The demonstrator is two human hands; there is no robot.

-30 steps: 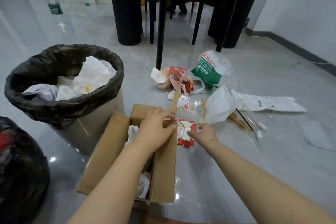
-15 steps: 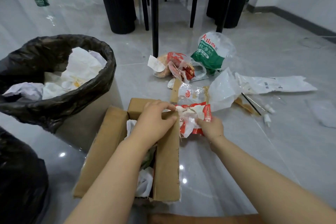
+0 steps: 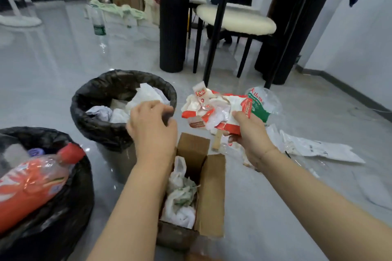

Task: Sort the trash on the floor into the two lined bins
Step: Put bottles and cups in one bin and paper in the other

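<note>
My right hand grips a crumpled red-and-white wrapper and holds it up above the floor, to the right of the far black-lined bin, which holds white paper. My left hand hovers over that bin's near rim with loosely curled fingers and holds nothing. A second black-lined bin at the lower left holds a plastic bottle with an orange label. Between my forearms an open cardboard box with white bags inside stands on the floor.
More trash lies on the floor to the right: a green-and-white plastic bag and a flat white bag. Black table legs and a cream-seated chair stand behind. A clear bottle stands far left.
My right hand has lifted the red-and-white wrapper off the floor. My left hand has let go of the box flap and moved up toward the far bin. The view has tilted upward.
</note>
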